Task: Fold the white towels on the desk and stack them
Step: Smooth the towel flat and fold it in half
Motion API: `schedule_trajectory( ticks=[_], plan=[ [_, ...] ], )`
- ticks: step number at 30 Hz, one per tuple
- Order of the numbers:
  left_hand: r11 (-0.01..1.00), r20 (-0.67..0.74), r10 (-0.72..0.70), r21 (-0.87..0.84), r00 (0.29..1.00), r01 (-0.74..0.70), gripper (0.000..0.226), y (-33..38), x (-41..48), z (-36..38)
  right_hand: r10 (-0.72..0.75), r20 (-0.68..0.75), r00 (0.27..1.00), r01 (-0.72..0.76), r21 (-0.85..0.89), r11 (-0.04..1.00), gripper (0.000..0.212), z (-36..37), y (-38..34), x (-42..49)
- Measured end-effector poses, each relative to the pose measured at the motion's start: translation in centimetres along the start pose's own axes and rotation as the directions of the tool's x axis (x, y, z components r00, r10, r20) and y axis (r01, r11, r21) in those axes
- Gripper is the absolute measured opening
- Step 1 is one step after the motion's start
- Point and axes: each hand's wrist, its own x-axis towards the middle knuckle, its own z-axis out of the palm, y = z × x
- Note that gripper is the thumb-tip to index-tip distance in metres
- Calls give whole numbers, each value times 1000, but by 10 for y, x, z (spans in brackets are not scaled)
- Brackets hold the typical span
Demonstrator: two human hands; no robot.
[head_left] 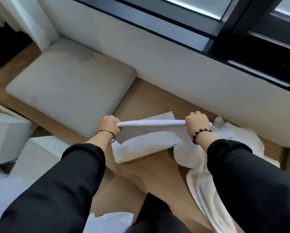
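Both arms out: my left hand [109,125] and right hand [198,123] grip the towel [151,123], fingers curled round its ends, above the desk [157,169].

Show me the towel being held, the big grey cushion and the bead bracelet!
towel [151,122]: head view, on its stretched top edge.
grey cushion [70,86]: head view, middle of its top face.
bead bracelet [201,133]: head view, on the beads round the right wrist.
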Motion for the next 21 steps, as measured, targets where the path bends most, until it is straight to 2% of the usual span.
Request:
schedule_trajectory(
  ticks=[2, 5, 6, 7, 8, 9, 10, 12, 14, 16, 19, 21],
  plan=[
    [970, 0, -127, -210, 992, 125, 16, -13, 13, 7, 93, 11, 996, -94, 83, 992, 20, 14, 2, 16],
    [779, 48, -305, -562, 951, 279, 19, -31, 31, 22, 247, -17, 969, -221, 389, 894, 13, 37, 3, 37],
    [718, 61, -341, -627, 938, 302, 15, -35, 34, 26, 288, 13, 957, -250, 534, 808, 16, 43, 5, 44],
    [657, 67, -376, -684, 924, 317, 10, -38, 36, 30, 312, 70, 947, -274, 685, 676, 22, 48, 7, 51],
    [584, 77, -404, -745, 911, 322, 4, -41, 38, 34, 330, 139, 934, -296, 816, 496, 25, 53, 11, 57],
    [511, 87, -422, -800, 902, 316, 7, -43, 39, 38, 346, 209, 915, -319, 899, 300, 23, 55, 13, 62],
    [461, 90, -424, -835, 901, 300, 12, -44, 42, 42, 358, 255, 898, -326, 933, 153, 19, 57, 15, 68],
    [441, 100, -424, -845, 900, 302, 18, -47, 50, 50, 356, 305, 883, -328, 945, 3, 13, 63, 18, 79],
    [424, 125, -442, -844, 888, 330, 28, -48, 61, 59, 321, 351, 880, -338, 936, -96, 16, 71, 20, 93],
    [416, 143, -456, -838, 878, 353, 31, -49, 70, 72, 307, 379, 873, -377, 924, -70, 14, 78, 17, 108],
    [475, 149, -480, -785, 864, 399, 41, -54, 76, 101, 317, 360, 877, -413, 903, 116, 30, 97, 3, 127],
    [523, 136, -482, -748, 865, 409, 43, -57, 77, 126, 303, 368, 879, -433, 883, 182, 31, 118, -9, 139]
  ],
)
